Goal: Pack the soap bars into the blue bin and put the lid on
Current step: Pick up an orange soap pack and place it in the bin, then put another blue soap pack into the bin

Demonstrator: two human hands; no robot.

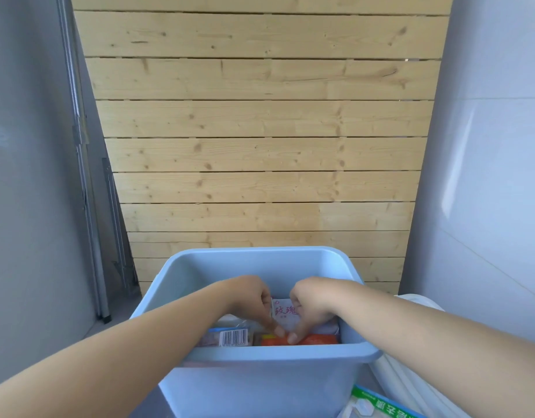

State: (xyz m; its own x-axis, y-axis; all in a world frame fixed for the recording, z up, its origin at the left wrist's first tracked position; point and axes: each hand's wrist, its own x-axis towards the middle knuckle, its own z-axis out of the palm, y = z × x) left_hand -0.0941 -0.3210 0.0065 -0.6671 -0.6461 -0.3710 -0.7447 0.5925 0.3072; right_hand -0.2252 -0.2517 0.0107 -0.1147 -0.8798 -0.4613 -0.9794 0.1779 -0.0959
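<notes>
Quick count from the head view: one blue bin [260,384], no lid on it. Two hands in there, left hand [254,300] and right hand [311,306]. Soap packs I can actually make out: one white pack with pink writing [286,315], one orange pack [317,339], one pack with a barcode [230,337]. So three for sure, maybe more hidden under the arms. Plus one white object [411,384] and one green-edged packet [380,402] outside.

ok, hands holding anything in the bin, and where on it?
Both hands' fingers pinch the orange soap pack at its top edge, inside the blue bin.
</notes>
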